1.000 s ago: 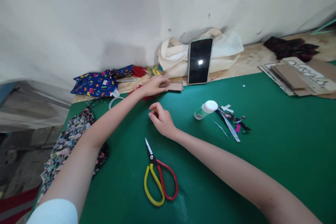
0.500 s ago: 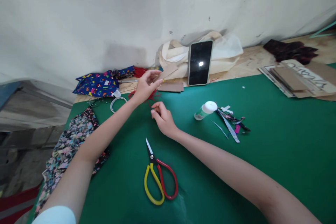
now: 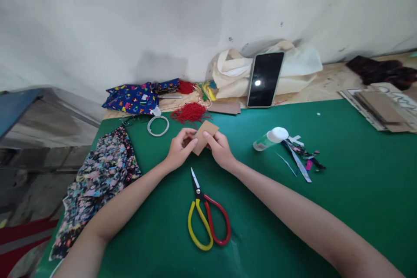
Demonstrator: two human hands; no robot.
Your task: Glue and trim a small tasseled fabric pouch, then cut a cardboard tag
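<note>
Left grip [image 3: 178, 149] and right grip [image 3: 219, 148] both pinched on one brown card [image 3: 203, 135], held just above the green bench [image 3: 342, 191] toward its far edge. Scissors [image 3: 207, 217] flat just nearer, red thread [image 3: 190, 113] beyond, glue bottle [image 3: 271, 138] rightward.

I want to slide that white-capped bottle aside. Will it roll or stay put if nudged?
The bottle lies on its side on the green mat, so a sideways nudge would probably roll it. It looks small and likely light. The scraps touching its cap end might stop it rolling that way.
</note>
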